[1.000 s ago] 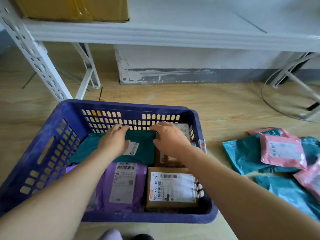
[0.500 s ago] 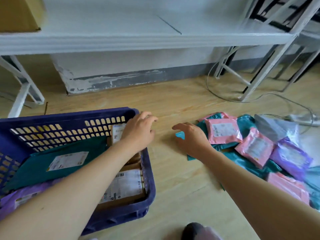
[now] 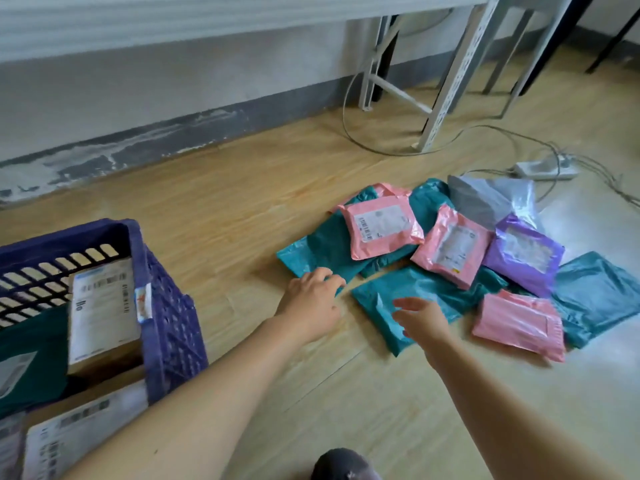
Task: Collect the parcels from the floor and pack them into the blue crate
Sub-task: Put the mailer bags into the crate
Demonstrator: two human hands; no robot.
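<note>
The blue crate (image 3: 173,323) sits at the near left, with a box (image 3: 100,313) inside. The parcels (image 3: 450,251) lie heaped on the floor (image 3: 214,209) to its right — teal, pink, purple, grey. The left hand (image 3: 311,299) touches the near corner of the left teal parcel (image 3: 322,247); whether its grip has closed is unclear. The right hand (image 3: 422,320) hovers over the near teal parcel (image 3: 415,285), grip released.

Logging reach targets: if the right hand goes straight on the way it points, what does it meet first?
Likely the near teal parcel just ahead of the right hand; height above it unclear.
</note>
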